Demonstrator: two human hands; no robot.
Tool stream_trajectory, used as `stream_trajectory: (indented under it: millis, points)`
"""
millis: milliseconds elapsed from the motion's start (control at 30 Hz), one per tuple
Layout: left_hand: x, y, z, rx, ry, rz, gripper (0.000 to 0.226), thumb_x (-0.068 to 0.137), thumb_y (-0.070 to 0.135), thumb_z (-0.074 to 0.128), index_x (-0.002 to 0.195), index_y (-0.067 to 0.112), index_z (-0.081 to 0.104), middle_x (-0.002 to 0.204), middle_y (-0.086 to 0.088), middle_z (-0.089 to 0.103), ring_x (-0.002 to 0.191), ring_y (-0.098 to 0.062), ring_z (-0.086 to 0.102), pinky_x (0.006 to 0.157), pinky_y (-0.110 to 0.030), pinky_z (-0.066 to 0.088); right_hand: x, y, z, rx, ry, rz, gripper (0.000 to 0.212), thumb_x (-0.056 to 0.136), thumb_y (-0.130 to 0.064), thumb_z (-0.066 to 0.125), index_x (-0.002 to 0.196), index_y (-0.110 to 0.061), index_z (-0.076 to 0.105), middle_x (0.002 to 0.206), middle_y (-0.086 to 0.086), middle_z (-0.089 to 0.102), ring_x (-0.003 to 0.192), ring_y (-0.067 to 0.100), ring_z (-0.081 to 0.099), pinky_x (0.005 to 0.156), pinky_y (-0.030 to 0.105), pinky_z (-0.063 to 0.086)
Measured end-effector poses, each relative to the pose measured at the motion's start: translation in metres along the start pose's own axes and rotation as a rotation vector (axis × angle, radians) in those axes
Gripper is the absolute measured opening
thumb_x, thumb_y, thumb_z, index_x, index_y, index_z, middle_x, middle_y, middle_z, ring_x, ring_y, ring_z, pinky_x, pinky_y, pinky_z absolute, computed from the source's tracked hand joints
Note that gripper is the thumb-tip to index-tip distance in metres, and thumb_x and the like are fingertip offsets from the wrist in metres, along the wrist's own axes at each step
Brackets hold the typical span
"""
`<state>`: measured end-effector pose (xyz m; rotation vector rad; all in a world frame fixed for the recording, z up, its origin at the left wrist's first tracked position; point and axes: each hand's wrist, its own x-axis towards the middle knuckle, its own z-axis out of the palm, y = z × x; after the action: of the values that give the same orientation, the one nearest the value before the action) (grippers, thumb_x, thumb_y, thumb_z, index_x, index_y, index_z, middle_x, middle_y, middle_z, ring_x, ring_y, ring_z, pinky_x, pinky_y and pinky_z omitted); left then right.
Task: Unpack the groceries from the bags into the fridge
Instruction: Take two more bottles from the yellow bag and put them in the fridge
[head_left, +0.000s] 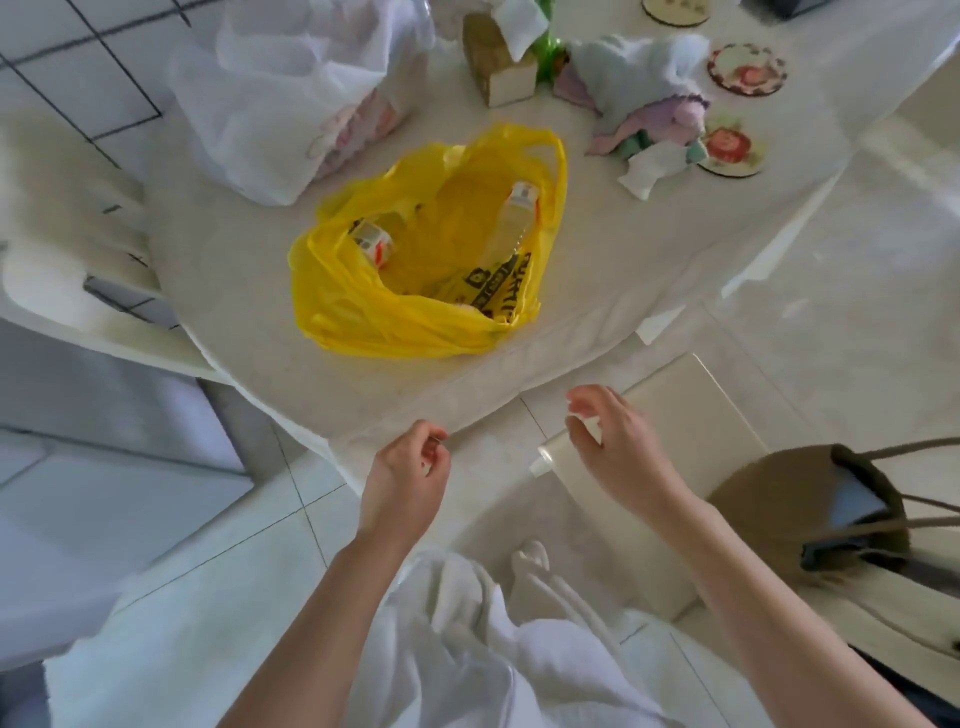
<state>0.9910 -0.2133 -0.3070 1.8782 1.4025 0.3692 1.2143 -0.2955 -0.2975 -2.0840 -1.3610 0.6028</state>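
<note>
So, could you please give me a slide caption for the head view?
Empty hands near the table edge, facing an open yellow bag holding a bottle.

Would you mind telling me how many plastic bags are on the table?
2: a yellow bag near the table's front edge, and a white bag behind it to the left. None other shows.

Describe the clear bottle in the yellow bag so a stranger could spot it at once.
Start at the white table and find the open yellow bag near its front edge. The clear bottle lies along the bag's right inner side, white cap pointing away. Unlike the red-and-white labelled item on the left, it is long and see-through.
</note>
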Motion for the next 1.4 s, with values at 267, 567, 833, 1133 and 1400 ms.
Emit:
stream_trajectory:
  millis: [267, 567, 833, 1133, 1400]
  points:
    - [0.039, 0.007, -0.004, 0.007, 0.099, -0.091, 0.014, 0.095, 0.018, 0.053, 0.105, 0.019, 0.063, 0.092, 0.006, 0.065, 0.084, -0.005, 0.058, 0.069, -0.009, 0.04, 0.083, -0.006, -0.001, 0.038, -0.066, -0.167, 0.02, 0.088, -0.005, 0.062, 0.108, -0.006, 0.061, 0.102, 0.007, 0.065, 0.092, 0.019, 0.065, 0.08, 0.034, 0.053]
    - [0.144, -0.006, -0.042, 0.002, 0.24, -0.051, 0.016, 0.093, 0.01, 0.056, 0.107, 0.014, 0.064, 0.102, -0.001, 0.067, 0.093, -0.017, 0.059, 0.075, -0.027, 0.048, 0.177, -0.031, 0.016, -0.036, -0.107, -0.093, 0.022, 0.089, -0.011, 0.061, 0.111, -0.007, 0.061, 0.105, 0.009, 0.066, 0.094, 0.025, 0.065, 0.078, 0.031, 0.049]
    - [0.236, 0.014, -0.062, -0.071, 0.209, -0.018, 0.016, 0.093, 0.017, 0.058, 0.108, 0.015, 0.063, 0.105, -0.001, 0.068, 0.095, -0.013, 0.062, 0.072, -0.018, 0.048, 0.251, -0.061, 0.03, -0.129, -0.122, 0.139, 0.037, 0.096, -0.023, 0.051, 0.131, -0.009, 0.048, 0.131, 0.012, 0.054, 0.12, 0.031, 0.05, 0.095, 0.034, 0.04]
    - [0.276, -0.009, -0.044, 0.421, 0.024, -0.155, 0.07, 0.085, 0.025, 0.069, 0.144, 0.021, 0.032, 0.148, -0.011, 0.035, 0.13, -0.034, 0.035, 0.098, -0.04, 0.042, 0.295, -0.059, 0.04, -0.132, -0.253, 0.351, 0.063, 0.096, -0.027, 0.05, 0.148, -0.011, 0.018, 0.15, 0.016, 0.028, 0.136, 0.034, 0.031, 0.109, 0.045, 0.032]
    - [0.284, -0.025, -0.049, 0.6, 0.038, -0.427, 0.085, 0.085, 0.038, 0.067, 0.149, 0.019, 0.015, 0.153, -0.014, 0.022, 0.138, -0.036, 0.025, 0.105, -0.043, 0.036, 0.327, -0.056, 0.053, -0.247, -0.286, 0.441, 0.065, 0.096, -0.026, 0.048, 0.147, -0.009, 0.011, 0.15, 0.021, 0.013, 0.131, 0.044, 0.027, 0.105, 0.049, 0.034]
